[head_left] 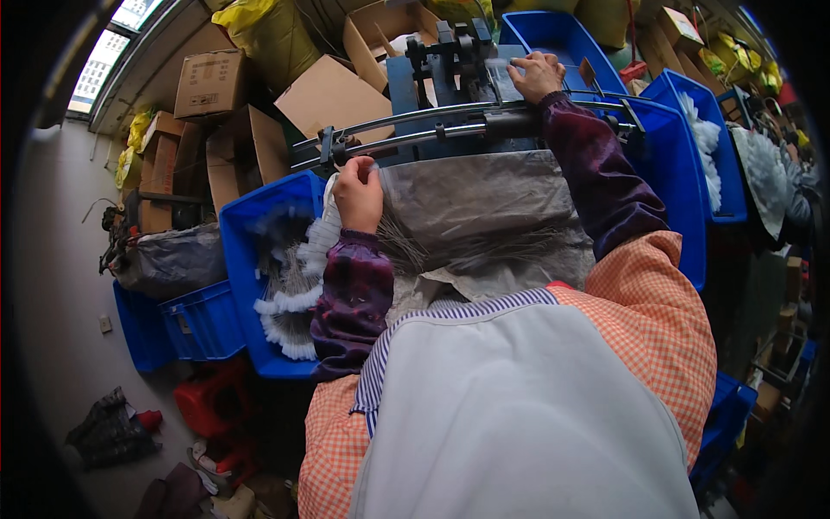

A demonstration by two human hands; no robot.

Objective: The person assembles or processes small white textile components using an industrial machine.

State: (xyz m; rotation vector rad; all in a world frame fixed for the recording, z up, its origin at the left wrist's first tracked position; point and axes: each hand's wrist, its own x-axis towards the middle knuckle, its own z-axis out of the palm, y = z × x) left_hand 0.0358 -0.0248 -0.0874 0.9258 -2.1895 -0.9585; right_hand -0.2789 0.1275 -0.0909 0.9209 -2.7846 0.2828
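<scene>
My left hand [359, 195] is closed in a pinch near the left end of the metal rails [432, 128]; whatever its fingers hold is too small to make out. Farther right and forward, my right hand [538, 76] is curled at the dark machine [450, 56], beside a pale blurred patch. What the right fingers grip, if anything, is hidden. Thin wires [402, 238] lie on the grey cloth [484, 195] below the rails, close to my left wrist. White-bristled wire brushes [290, 324] fill part of the blue bin [238, 221] left of my forearm.
Cardboard boxes [210, 82] and a yellow sack [272, 39] stand behind at the left. On the right, a blue bin [733, 195] holds more white-bristled pieces. A red stool [207, 400] stands at the lower left, near more blue bins [203, 320].
</scene>
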